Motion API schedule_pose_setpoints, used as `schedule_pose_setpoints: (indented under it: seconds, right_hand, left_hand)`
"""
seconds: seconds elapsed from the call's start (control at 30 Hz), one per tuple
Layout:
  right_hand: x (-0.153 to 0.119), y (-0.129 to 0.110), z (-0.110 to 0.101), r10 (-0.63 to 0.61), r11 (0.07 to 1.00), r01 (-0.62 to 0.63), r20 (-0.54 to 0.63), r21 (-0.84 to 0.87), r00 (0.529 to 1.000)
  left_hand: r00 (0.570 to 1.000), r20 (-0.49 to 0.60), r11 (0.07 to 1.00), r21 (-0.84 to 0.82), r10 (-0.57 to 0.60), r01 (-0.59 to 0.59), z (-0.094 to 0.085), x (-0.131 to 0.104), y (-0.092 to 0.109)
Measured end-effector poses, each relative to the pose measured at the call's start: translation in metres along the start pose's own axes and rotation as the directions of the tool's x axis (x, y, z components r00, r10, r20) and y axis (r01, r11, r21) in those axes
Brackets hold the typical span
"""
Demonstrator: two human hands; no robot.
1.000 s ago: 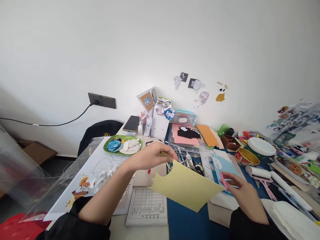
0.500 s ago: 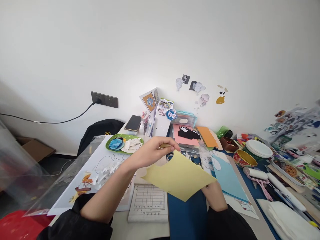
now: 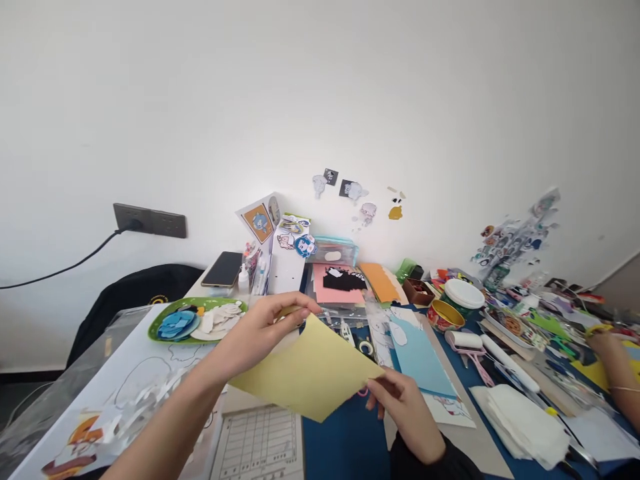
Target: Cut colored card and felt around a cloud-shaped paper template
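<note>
A sheet of yellow paper [image 3: 313,373] is held up over the table, tilted between my two hands. My left hand [image 3: 267,327] pinches its far upper edge, with the fingers closed near the top corner. At the right corner, the thumb and fingers of my right hand [image 3: 407,407] grip the paper's edge. Beneath the sheet lie a printed grid pad [image 3: 260,443] and a dark blue mat [image 3: 350,440]. Just beyond the paper sits a roll of tape [image 3: 365,346], partly hidden.
A green tray [image 3: 160,327] of blue and white paper scraps stands left. Light blue paper [image 3: 425,357], a pink-handled lint roller [image 3: 470,350], white tissues [image 3: 525,420] and a white-lidded tub [image 3: 464,293] lie right. Another person's hand [image 3: 610,350] is at the far right.
My view has swung to the right, bringing another person's hand into sight. My right hand has come out from behind the yellow paper's corner. Both hands keep hold of the sheet.
</note>
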State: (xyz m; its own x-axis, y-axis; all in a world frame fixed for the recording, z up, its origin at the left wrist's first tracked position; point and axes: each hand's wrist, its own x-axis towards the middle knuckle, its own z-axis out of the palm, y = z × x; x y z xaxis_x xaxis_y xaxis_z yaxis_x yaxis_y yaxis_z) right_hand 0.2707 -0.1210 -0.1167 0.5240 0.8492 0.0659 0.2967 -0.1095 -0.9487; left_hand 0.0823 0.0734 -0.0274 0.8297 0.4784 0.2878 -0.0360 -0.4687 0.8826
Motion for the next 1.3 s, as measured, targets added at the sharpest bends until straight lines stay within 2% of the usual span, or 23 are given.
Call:
schedule_pose_setpoints:
  seconds: [0.1,0.3,0.37,0.5,0.53,0.67,0.77,0.83,0.9,0.93,1.03,1.1,1.17,1.23,1.3]
  right_hand:
    - [-0.002,-0.007,-0.008,-0.007,1.000,0.007,-0.005,0.016,1.000]
    - [0.005,-0.040,-0.058,-0.104,0.994,0.100,-0.085,-0.053,0.991]
    - [0.011,-0.051,-0.069,-0.120,0.989,0.112,-0.081,-0.097,0.989]
    - [0.022,-0.065,-0.071,-0.132,0.978,0.125,-0.030,-0.167,0.991]
    - [0.025,-0.069,-0.069,-0.139,0.973,0.133,-0.018,-0.188,0.990]
    - [0.041,-0.090,-0.066,-0.196,0.945,0.182,-0.027,-0.271,0.980]
    - [0.055,-0.100,-0.073,-0.247,0.939,0.186,-0.191,-0.289,0.950]
    - [0.059,-0.096,-0.077,-0.247,0.953,0.158,-0.360,-0.257,0.900]
    - [0.057,-0.083,-0.075,-0.185,0.978,0.116,-0.461,-0.174,0.868]
    - [0.055,-0.073,-0.069,-0.128,0.990,0.088,-0.443,-0.110,0.888]
    - [0.045,-0.045,-0.035,0.017,0.996,0.007,-0.251,0.094,0.968]
    - [0.040,-0.032,-0.009,0.059,0.980,-0.029,-0.149,0.198,0.987]
    - [0.039,-0.027,0.007,0.069,0.962,-0.040,-0.100,0.270,0.993]
    - [0.043,-0.026,0.008,0.065,0.950,-0.039,-0.076,0.310,0.995]
    - [0.052,-0.026,-0.009,0.066,0.947,-0.037,-0.081,0.319,0.995]
  left_hand:
    - [1.000,-0.008,0.999,0.026,-0.025,0.025,0.000,-0.001,0.008]
    - [0.995,0.079,0.984,0.169,-0.065,0.051,0.009,-0.005,0.027]
    - [0.997,0.061,0.985,0.168,-0.053,0.042,0.013,-0.005,0.028]
    - [0.996,-0.081,0.991,0.120,-0.044,0.054,0.015,-0.005,0.024]
    - [0.996,-0.076,0.991,0.121,-0.054,0.063,0.015,-0.005,0.023]
    - [0.992,0.086,0.993,0.077,-0.090,0.084,0.020,-0.004,0.020]
    - [0.990,0.052,0.979,-0.148,-0.133,0.139,0.025,0.000,0.013]
    - [0.985,-0.015,0.948,-0.273,-0.174,0.163,0.026,0.004,0.004]
    - [0.977,-0.072,0.924,-0.343,-0.203,0.167,0.026,0.008,-0.005]
    - [0.972,-0.097,0.912,-0.374,-0.216,0.165,0.025,0.010,-0.009]
    - [0.956,-0.165,0.882,-0.447,-0.243,0.147,0.027,0.014,-0.020]
    - [0.948,-0.191,0.869,-0.474,-0.255,0.138,0.030,0.016,-0.023]
    - [0.947,-0.185,0.860,-0.490,-0.262,0.143,0.035,0.017,-0.024]
    - [0.954,-0.142,0.854,-0.494,-0.263,0.162,0.038,0.017,-0.023]
    - [0.961,-0.091,0.855,-0.484,-0.263,0.188,0.039,0.017,-0.020]
